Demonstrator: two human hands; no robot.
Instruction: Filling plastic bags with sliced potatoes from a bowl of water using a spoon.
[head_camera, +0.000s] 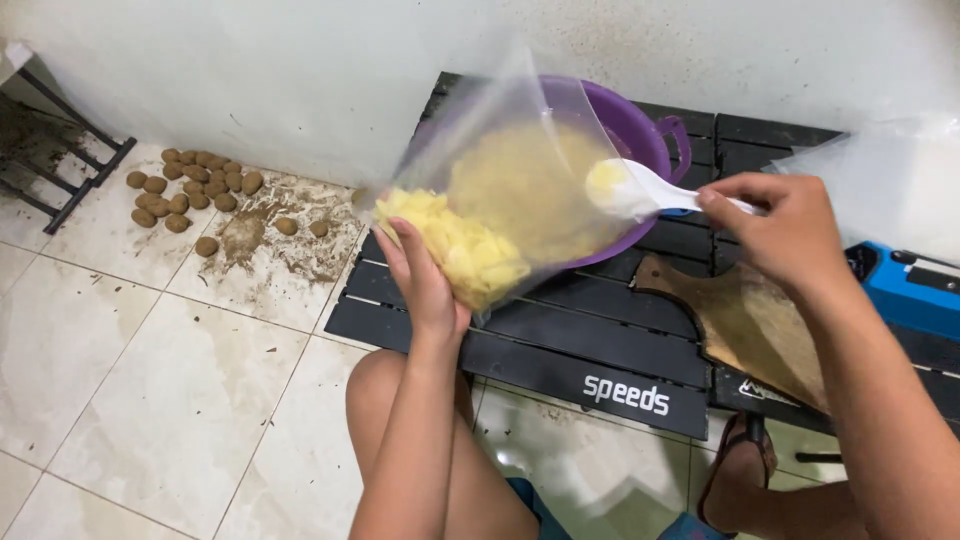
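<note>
My left hand (422, 283) grips a clear plastic bag (500, 130) from below, tilted on its side, with pale yellow chips (455, 245) heaped in its lower corner. In my right hand (780, 230) is the handle of a white plastic spoon (635, 190), its bowl pushed into the bag's mouth and loaded with yellow pieces. Behind the bag stands a purple basin (640, 130) filled with more of the yellow food, seen through the plastic.
A low black slatted table (590, 345) carries the basin and a worn wooden cutting board (750, 325). A blue device (915, 285) and another clear bag (890, 180) lie at right. Several brown round tubers (190, 185) and soil lie on the tiled floor at left. My knee (380, 385) is below.
</note>
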